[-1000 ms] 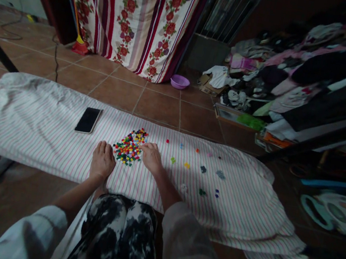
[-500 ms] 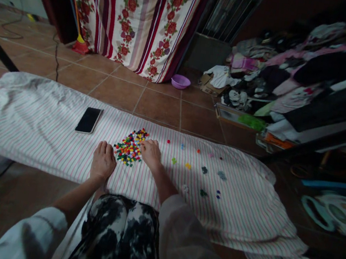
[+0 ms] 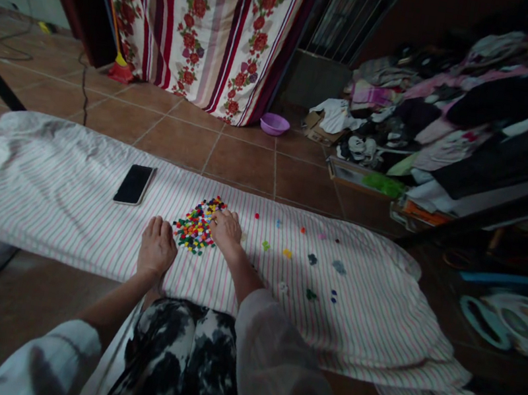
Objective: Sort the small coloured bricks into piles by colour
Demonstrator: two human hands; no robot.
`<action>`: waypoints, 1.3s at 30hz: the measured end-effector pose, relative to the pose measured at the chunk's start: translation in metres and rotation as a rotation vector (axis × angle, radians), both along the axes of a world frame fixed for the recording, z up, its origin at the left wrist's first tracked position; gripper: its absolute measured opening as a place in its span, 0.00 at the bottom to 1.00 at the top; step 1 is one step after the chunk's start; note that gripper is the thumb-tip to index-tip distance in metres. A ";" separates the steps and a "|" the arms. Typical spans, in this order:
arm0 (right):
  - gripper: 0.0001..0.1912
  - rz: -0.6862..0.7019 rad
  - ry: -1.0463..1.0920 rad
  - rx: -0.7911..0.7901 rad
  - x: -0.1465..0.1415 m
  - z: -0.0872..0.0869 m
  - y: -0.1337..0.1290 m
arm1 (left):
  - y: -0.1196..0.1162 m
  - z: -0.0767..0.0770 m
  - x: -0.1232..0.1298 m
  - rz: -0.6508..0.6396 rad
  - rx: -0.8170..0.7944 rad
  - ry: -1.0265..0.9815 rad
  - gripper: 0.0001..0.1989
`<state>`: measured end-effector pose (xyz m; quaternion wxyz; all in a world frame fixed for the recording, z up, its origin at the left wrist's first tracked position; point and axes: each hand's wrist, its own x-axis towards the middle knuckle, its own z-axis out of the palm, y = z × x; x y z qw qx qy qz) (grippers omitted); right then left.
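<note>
A loose pile of small multicoloured cube-like pieces (image 3: 196, 227) lies on the striped cloth (image 3: 69, 193). My right hand (image 3: 227, 228) reaches into the pile's right side with fingers bent together; anything between the fingertips is too small to make out. On the left of the pile, my left hand (image 3: 157, 247) rests palm down on the cloth with its fingers laid flat. Right of the pile sit small groups sorted by colour: light green (image 3: 265, 246), yellow (image 3: 287, 253), dark grey (image 3: 312, 258), grey (image 3: 339, 267), white (image 3: 283, 288), dark green (image 3: 311, 294) and blue pieces (image 3: 333, 296).
A phone (image 3: 134, 184) lies on the cloth at left. Single pieces, including a red one (image 3: 257, 216) and an orange one (image 3: 303, 230), form a far row. Beyond are a purple basin (image 3: 274, 124), a floral curtain (image 3: 215, 29) and heaped clothes (image 3: 408, 107).
My right hand has shifted slightly left and down over the pile. My left hand stays in place beside it.
</note>
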<state>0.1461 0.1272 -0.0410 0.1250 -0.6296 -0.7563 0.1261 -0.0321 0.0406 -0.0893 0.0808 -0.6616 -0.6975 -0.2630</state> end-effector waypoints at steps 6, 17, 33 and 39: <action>0.10 0.010 0.134 0.077 0.004 0.001 -0.005 | -0.001 0.008 0.000 -0.015 -0.012 0.004 0.09; 0.10 -0.017 0.208 0.093 0.018 0.009 -0.036 | -0.001 0.009 -0.003 -0.045 -0.012 0.021 0.08; 0.16 -0.239 0.245 0.222 0.133 -0.002 -0.094 | -0.006 0.022 0.000 -0.074 -0.046 0.022 0.08; 0.16 -0.386 0.286 0.281 0.180 -0.002 -0.096 | -0.006 0.022 0.000 -0.057 -0.066 0.064 0.08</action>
